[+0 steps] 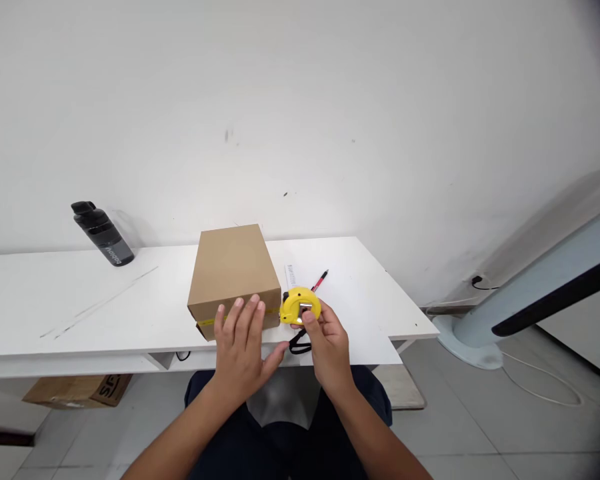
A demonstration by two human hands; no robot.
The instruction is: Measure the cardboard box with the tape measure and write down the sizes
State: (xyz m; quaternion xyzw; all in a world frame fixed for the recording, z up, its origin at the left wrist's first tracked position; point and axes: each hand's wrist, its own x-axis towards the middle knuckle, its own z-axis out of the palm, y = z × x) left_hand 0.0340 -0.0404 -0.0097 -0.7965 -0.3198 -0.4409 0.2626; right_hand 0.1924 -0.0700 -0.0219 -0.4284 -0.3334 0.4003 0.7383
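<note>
A brown cardboard box [235,263] sits on the white table near its front edge. My left hand [240,350] lies against the box's front face, its fingers stretched out and slightly apart. Under those fingers a thin yellow blade [207,322] runs across the front face, partly hidden by them. At the box's right front corner is a yellow tape measure [294,308] with a black wrist strap [300,343] hanging from it. My right hand [330,340] is closed around its case, thumb on the silver centre.
Behind the tape measure lie a red and black pen [321,279] and a white printed paper [291,273]. A dark bottle [104,233] stands at the left on the table [170,320]. A pale tower appliance [540,287] stands right; another carton [80,390] is below.
</note>
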